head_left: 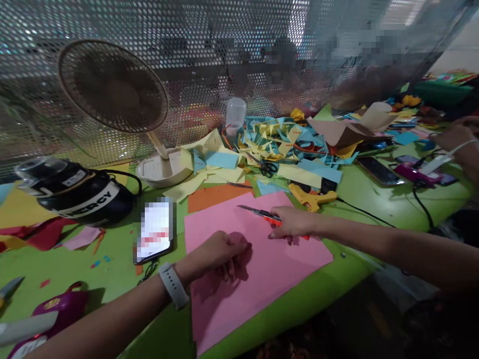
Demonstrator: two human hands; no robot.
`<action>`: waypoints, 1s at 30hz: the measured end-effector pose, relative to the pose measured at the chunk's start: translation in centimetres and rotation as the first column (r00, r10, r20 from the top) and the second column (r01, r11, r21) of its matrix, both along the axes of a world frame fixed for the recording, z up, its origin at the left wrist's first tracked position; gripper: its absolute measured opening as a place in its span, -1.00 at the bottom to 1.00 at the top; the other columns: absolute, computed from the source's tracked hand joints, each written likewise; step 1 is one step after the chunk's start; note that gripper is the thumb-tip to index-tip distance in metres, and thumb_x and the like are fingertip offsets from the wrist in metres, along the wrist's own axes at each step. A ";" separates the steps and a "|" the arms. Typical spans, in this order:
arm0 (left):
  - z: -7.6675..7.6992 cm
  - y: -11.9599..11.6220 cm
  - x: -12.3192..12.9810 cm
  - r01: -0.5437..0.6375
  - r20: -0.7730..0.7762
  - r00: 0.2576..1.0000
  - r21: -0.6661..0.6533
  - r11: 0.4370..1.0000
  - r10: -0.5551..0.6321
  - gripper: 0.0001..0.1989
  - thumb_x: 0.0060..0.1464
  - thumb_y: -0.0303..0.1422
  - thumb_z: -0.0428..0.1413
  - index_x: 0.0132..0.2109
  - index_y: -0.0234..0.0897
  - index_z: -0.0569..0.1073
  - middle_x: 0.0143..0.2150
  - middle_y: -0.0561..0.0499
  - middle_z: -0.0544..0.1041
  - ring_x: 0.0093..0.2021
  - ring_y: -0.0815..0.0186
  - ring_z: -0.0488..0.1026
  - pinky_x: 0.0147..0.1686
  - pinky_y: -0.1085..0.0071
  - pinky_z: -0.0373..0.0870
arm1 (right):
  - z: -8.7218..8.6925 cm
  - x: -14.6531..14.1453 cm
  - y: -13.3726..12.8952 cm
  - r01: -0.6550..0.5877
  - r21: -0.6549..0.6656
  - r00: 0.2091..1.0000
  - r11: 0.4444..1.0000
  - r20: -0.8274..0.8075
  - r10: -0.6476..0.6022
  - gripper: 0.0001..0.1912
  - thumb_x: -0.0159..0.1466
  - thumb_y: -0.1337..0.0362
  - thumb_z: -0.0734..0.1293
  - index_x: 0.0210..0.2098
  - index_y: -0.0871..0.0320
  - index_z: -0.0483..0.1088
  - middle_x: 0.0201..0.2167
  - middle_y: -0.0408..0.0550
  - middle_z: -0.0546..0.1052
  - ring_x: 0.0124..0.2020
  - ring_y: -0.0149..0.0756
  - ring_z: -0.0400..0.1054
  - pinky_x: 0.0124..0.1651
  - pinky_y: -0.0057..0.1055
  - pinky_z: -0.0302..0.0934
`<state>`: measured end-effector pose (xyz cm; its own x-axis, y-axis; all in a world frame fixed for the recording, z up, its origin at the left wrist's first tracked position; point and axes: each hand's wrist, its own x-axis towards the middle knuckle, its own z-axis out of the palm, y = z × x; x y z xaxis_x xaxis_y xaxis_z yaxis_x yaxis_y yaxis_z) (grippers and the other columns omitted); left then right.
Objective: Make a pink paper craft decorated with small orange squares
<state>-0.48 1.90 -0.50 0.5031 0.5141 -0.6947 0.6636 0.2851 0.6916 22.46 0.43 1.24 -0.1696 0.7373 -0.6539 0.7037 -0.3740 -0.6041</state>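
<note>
Pink sheet (267,274): flat, no cut visible
Right hand (291,221) holds scissors (259,212) over sheet; left hand (220,253) curled, whether holding anything cannot be told

One head-worn camera looks from above the near edge of the green counter (284,311), facing forward and down across it toward the perforated screen (194,30) beyond its far edge. It sits close behind both hands (220,254), and that near edge slants upward to the right.
</note>
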 end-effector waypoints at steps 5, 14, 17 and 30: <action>0.6 -0.1 -1.2 0.018 -0.059 0.998 0.025 1.000 -0.016 -0.44 0.03 0.02 0.14 -0.71 -0.30 0.40 -0.78 0.01 0.39 -0.76 0.40 0.31 -0.69 0.47 0.20 | -0.2 0.3 0.2 -0.003 0.001 1.000 1.000 -0.027 0.003 -0.65 0.12 0.30 0.44 -0.32 0.10 0.13 -0.64 -0.31 0.35 -0.69 -0.41 0.36 -0.70 -0.57 0.18; 0.5 0.3 -9.5 0.103 -0.248 0.964 0.016 0.995 -0.096 -0.35 -0.12 0.27 0.08 -0.68 -0.26 0.41 -0.78 0.01 0.38 -0.75 0.38 0.28 -0.64 0.43 0.19 | 0.3 0.3 0.1 0.033 -0.003 0.998 0.999 -0.055 -0.033 -0.69 0.12 0.31 0.42 -0.32 0.13 0.17 -0.55 -0.26 0.36 -0.68 -0.47 0.32 -0.70 -0.57 0.16; 1.2 0.8 -11.1 0.153 -0.271 0.951 -0.013 0.988 -0.151 -0.37 -0.15 0.26 0.11 -0.68 -0.25 0.38 -0.77 0.01 0.39 -0.74 0.37 0.31 -0.66 0.46 0.15 | 0.5 0.3 0.0 0.027 -0.006 0.997 1.000 -0.077 -0.027 -0.70 0.11 0.31 0.41 -0.27 0.15 0.20 -0.47 -0.21 0.39 -0.67 -0.50 0.32 -0.69 -0.57 0.18; 2.7 -2.4 -2.1 0.431 -0.428 0.899 0.835 0.342 -0.088 -0.35 0.22 0.06 -0.13 0.24 -0.32 0.32 0.21 -0.25 0.42 0.18 -0.01 0.38 0.04 0.12 0.37 | 2.1 2.4 -3.4 0.041 0.515 0.985 0.856 0.125 -0.123 -0.57 0.32 -0.04 0.18 0.00 0.13 0.34 -0.18 0.01 0.56 -0.46 -0.31 0.43 -0.47 -0.43 0.28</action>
